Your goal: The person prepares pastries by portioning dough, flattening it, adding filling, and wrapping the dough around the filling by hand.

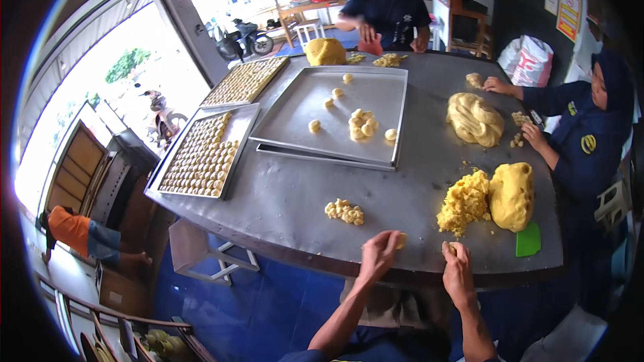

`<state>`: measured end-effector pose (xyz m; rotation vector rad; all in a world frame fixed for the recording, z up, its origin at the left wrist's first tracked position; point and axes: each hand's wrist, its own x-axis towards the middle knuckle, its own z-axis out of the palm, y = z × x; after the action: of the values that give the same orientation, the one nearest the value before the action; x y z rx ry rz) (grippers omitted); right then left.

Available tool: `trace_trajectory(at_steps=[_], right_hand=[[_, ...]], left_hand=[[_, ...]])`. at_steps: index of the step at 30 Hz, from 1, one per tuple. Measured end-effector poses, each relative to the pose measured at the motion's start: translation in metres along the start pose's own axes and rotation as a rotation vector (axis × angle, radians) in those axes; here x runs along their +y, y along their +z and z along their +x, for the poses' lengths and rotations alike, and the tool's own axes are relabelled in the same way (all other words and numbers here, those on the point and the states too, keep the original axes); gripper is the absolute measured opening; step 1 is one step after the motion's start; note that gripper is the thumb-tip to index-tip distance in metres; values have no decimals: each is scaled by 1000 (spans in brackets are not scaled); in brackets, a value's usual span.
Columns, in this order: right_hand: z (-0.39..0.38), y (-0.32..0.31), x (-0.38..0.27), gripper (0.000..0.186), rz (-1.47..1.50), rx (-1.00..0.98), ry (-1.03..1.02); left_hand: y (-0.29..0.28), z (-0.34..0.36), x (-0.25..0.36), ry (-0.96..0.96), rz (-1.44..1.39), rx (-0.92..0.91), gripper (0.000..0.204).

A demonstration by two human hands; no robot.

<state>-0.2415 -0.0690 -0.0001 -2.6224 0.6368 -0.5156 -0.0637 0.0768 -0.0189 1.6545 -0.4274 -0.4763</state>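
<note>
My left hand (381,251) is closed on a small, flattish piece of pale dough (401,240) above the table's near edge. My right hand (458,269) pinches a small lump (451,249) just to its right. Beyond it sit a crumbly yellow mass (463,201) and a smooth yellow block (510,194), with a green scraper (528,241) alongside. A cluster of small pale pieces (343,211) lies ahead of my left hand.
The metal table (288,221) bears stacked trays (288,121), rows of dough balls (198,157), another filled tray (245,79) and pale dough (474,118). People work opposite (386,17) and at right (577,121); another bends low at left (77,231). A stool (201,255) stands beside.
</note>
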Motion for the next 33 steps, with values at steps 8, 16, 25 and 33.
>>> trace_trajectory(at_steps=[8,16,25,33], right_hand=[[30,11,-37,36,425,166,95],[42,9,-54,30,398,135,-168],[30,23,-63,21,158,197,-182],[72,18,-12,59,625,-248,118]], left_hand=[[47,4,-5,29,-161,-308,40],[33,20,-27,333,351,-169,18],[29,9,-19,243,474,-291,38],[24,8,-12,498,253,-357,31]])
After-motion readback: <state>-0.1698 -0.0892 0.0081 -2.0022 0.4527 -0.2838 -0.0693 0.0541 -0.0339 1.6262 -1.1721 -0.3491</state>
